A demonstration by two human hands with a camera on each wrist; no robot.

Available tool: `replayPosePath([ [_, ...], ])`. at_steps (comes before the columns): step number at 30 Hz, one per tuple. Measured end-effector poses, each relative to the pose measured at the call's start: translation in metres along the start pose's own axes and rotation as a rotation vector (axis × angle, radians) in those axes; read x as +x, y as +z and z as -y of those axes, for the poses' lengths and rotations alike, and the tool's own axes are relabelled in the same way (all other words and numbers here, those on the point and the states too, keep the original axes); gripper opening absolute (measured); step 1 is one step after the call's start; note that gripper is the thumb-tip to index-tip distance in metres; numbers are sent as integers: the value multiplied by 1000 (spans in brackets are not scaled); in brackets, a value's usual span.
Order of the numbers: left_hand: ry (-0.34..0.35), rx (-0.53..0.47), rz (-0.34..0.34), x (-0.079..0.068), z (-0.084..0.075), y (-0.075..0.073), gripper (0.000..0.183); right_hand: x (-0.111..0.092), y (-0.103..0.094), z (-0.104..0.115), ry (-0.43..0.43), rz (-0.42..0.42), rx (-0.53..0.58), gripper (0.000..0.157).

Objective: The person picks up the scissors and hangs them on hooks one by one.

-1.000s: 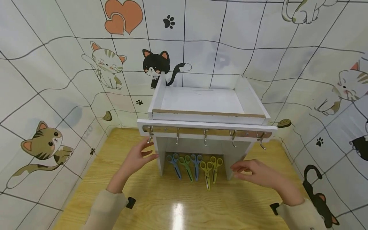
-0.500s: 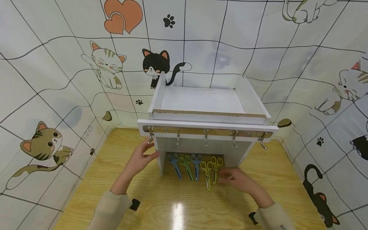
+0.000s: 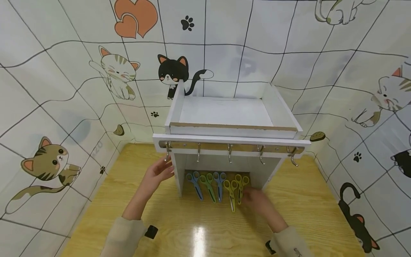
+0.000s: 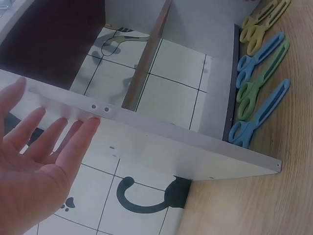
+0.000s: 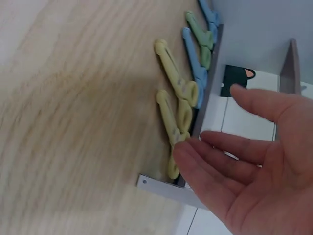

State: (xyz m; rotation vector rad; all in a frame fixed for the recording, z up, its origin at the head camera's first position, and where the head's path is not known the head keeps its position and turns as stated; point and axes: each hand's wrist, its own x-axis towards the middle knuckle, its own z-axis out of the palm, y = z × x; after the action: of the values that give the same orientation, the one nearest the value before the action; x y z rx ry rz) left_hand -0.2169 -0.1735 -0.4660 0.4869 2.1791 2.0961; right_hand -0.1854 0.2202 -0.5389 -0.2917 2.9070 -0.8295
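Observation:
A white shelf unit (image 3: 232, 138) with a row of metal hooks stands on the table. Beneath it several scissors lie side by side: a blue pair (image 3: 195, 185), a green pair (image 3: 209, 189), another blue pair (image 3: 219, 189), a yellow pair (image 3: 231, 194) and a rightmost yellow pair (image 5: 168, 117). My left hand (image 3: 153, 180) is at the outside of the left side panel (image 4: 146, 132), its outstretched fingertips right at the panel's edge. My right hand (image 3: 259, 204) is beside the rightmost yellow scissors, fingers loosely bent and a fingertip overlapping their handle in the right wrist view.
The shelf's right side panel (image 3: 268, 169) rises just behind my right hand. The hooks (image 3: 229, 153) hang above the scissors. Wood-grain table (image 3: 179, 232) spreads in front, and walls with cat drawings (image 3: 174, 71) enclose the back and sides.
My right hand has moved left from the right side panel's front to the rightmost yellow scissors. My left hand has shifted slightly, staying by the left panel. The scissors lie as before.

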Motion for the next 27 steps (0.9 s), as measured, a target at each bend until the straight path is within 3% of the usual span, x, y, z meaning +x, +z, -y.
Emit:
replayPosePath([
  [2, -10, -38, -11, -1, 1, -1, 55, 4, 7, 0, 29, -17, -36, 13],
  [9, -48, -74, -83, -2, 0, 2, 50, 13, 23, 0, 95, -37, -132, 23],
  [16, 9, -64, -106, -2, 3, 5, 46, 19, 33, -2, 119, -71, -195, 29],
  [27, 27, -42, -141, 0, 4, 9, 48, 25, 41, -2, 219, -66, -280, 31],
])
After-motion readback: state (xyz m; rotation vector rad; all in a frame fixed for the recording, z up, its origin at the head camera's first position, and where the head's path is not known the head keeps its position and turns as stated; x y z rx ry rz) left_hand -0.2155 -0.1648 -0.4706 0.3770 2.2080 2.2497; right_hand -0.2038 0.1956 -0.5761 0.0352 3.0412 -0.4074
